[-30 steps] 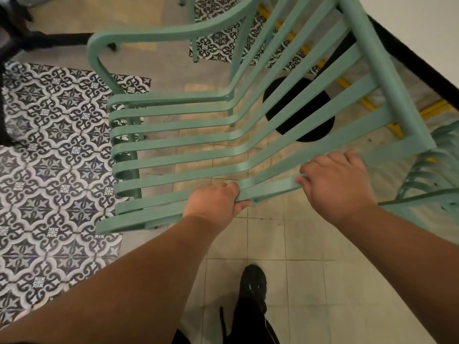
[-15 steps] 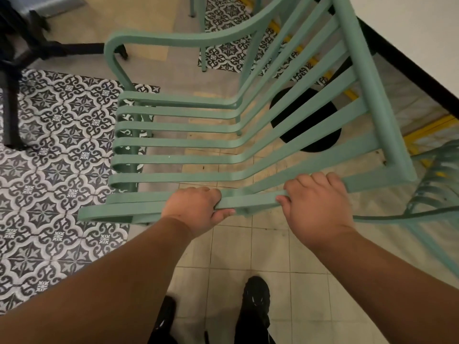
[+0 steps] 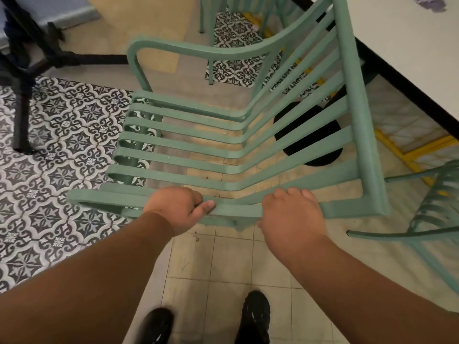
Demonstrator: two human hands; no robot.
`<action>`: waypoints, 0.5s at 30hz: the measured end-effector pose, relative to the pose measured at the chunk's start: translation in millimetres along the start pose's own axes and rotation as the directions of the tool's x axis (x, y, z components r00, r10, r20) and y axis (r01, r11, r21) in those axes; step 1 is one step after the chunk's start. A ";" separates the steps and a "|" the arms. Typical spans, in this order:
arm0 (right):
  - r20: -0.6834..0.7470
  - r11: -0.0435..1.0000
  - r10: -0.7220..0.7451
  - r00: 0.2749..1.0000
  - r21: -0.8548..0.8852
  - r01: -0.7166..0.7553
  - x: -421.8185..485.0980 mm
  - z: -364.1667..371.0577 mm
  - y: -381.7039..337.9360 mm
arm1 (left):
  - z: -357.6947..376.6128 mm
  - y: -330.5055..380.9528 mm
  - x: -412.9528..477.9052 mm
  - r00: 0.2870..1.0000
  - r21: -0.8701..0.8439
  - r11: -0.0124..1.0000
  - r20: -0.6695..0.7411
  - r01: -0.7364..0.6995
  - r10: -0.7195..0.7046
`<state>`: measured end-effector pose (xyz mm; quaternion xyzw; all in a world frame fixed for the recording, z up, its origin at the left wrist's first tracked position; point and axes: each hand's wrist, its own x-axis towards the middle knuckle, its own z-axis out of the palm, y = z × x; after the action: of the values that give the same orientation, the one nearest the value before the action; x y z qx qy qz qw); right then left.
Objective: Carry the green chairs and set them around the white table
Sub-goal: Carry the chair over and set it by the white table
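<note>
Head view, looking down past both forearms. Cut off by the top edge: upper end of the chair back. Legs mostly hidden under the seat slats, so no telling whether they touch the floor. Right of the right hand, a second chair, blurred and clipped by the frame edge. Ahead of the hands, glimpsed through the slats, part of a round black base. Far ahead and right on the table, a purple mark, too blurred to read. Left hand curled round the near armrest, thumb lying along it, fingertips tucked out of sight. Right hand wrapped over the same armrest just beside, fingertips hidden too. Chair pale green, matte, with long curved slats and a looped far armrest, its back close beside the table's black edge. Below the hands, two black shoes.
</note>
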<state>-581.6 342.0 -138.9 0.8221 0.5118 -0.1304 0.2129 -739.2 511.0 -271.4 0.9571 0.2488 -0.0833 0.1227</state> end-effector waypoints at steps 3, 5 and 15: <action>0.003 0.999 -0.037 0.999 -0.002 0.037 3.7 -7.0 -12.7 | -2.6 -18.5 3.8 1.000 0.012 1.000 -0.005 -0.003 0.003; -0.002 0.999 -0.040 0.999 -0.004 0.040 6.8 -10.9 -22.1 | -5.3 -31.5 6.1 1.000 0.023 1.000 -0.020 -0.012 0.012; -0.010 0.998 -0.023 1.000 0.051 0.023 14.2 -16.1 -46.3 | -11.9 -59.9 8.1 0.999 0.054 0.998 -0.021 -0.027 0.028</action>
<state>-616.9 378.8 -141.1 0.8219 0.5187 -0.1422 0.1878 -760.8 568.7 -273.3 0.9643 0.2346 -0.0780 0.0954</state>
